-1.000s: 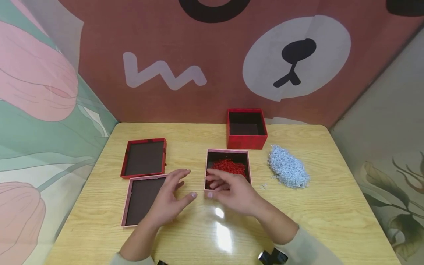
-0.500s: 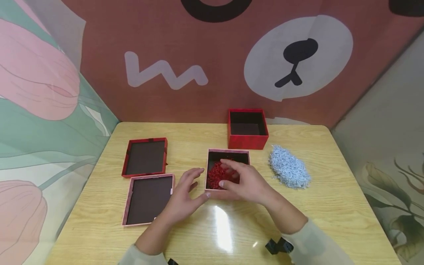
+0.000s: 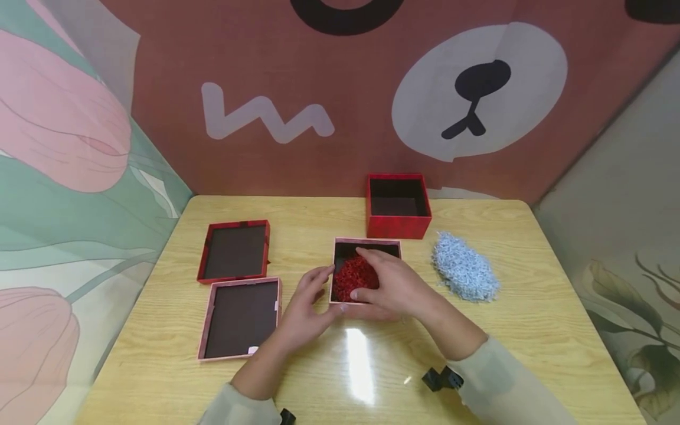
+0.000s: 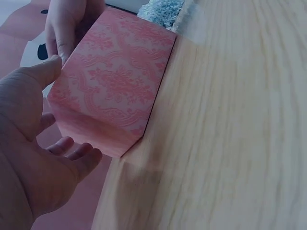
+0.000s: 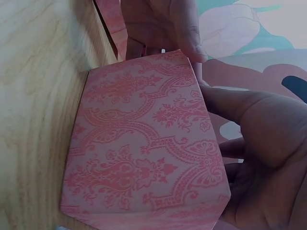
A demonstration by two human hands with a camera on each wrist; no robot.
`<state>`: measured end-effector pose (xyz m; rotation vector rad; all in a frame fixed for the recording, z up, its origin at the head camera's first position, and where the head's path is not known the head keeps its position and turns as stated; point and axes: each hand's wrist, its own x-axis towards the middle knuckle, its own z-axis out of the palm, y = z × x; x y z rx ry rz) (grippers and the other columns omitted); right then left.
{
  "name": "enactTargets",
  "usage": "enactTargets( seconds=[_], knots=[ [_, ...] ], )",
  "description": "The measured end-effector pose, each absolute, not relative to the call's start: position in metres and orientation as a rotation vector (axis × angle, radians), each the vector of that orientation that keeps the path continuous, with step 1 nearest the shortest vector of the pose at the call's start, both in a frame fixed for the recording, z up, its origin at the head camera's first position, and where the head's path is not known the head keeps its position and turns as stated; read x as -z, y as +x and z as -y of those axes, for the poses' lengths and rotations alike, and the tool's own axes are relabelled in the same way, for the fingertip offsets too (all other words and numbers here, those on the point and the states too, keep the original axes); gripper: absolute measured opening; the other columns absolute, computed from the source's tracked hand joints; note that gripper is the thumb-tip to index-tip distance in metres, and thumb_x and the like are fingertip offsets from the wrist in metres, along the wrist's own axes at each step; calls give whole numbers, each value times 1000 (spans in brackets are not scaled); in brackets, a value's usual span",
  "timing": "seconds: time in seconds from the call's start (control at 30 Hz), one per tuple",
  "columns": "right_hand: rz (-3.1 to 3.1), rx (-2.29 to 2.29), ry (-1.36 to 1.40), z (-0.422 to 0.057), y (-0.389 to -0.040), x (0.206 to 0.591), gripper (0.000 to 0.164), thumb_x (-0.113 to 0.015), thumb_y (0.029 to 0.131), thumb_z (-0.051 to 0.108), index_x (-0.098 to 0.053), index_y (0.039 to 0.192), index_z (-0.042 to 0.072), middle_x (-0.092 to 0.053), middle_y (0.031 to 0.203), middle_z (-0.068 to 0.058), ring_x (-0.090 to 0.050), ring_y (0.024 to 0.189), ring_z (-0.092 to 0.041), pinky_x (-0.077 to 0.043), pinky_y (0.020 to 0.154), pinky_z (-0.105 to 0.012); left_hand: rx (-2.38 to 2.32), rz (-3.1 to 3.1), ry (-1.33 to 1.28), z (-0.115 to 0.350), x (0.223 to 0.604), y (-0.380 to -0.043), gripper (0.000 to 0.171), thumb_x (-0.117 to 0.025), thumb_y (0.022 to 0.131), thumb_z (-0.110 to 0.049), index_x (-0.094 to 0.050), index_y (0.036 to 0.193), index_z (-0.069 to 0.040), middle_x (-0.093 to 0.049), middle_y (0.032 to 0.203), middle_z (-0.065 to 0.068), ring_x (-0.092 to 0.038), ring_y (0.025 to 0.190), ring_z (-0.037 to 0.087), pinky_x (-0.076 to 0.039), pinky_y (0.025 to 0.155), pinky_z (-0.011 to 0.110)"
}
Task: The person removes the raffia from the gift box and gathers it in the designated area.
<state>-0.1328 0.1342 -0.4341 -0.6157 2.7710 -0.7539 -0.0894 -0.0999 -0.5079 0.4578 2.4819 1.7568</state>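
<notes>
A pink damask-patterned box [image 3: 366,313] with a dark inside stands on the table, holding a mound of red shredded paper [image 3: 353,278]. My right hand [image 3: 401,283] reaches over its near right side, thumb and fingers spread over the red shreds; the rim partly hides its fingertips in the right wrist view. At the left side of the box is my left hand [image 3: 308,313], fingers apart along the left wall, thumb tip right at the near left corner. The left wrist view shows this left hand [image 4: 43,129] with loosely bent fingers beside the box wall.
A pile of light blue shredded paper [image 3: 464,268] lies to the right. Behind the pink box stands a red box [image 3: 398,226], dark inside. On the left, a red lid [image 3: 236,254] and a pink lid [image 3: 241,321] lie inside up on the wooden table [image 3: 520,354].
My right hand has moved into the box, and the red shreds sit more to the left. My left hand has come rightward from over the pink lid to the box's left side.
</notes>
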Motion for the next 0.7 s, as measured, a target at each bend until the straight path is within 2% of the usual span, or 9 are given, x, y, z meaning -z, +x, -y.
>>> enactTargets(
  seconds=[0.23,0.5,0.7],
  knots=[
    [-2732,586,-608,-123,-142,435,97,-82,84,53,-41,159,9,-45,159,-16,-44,144,-36,-42,116,-53,-1780,-2466,406,95,510,-90,75,-81,92,-20,-45,159,-21,-40,155,5,-47,140,29,-44,115,45],
    [-2714,429,-620,-114,-155,441,103,-84,80,56,-39,160,7,-45,158,-18,-46,141,-40,-43,115,-55,-1867,-2440,385,90,514,-91,76,-83,91,-20,-46,158,-17,-46,150,6,-53,135,33,-47,112,48],
    [-2669,331,-610,-109,-164,443,109,-86,75,62,-41,158,5,-48,153,-20,-48,138,-42,-45,111,-57,-1899,-2401,369,91,514,-89,75,-83,91,-20,-47,157,-18,-47,148,6,-52,135,32,-46,112,48]
  ],
)
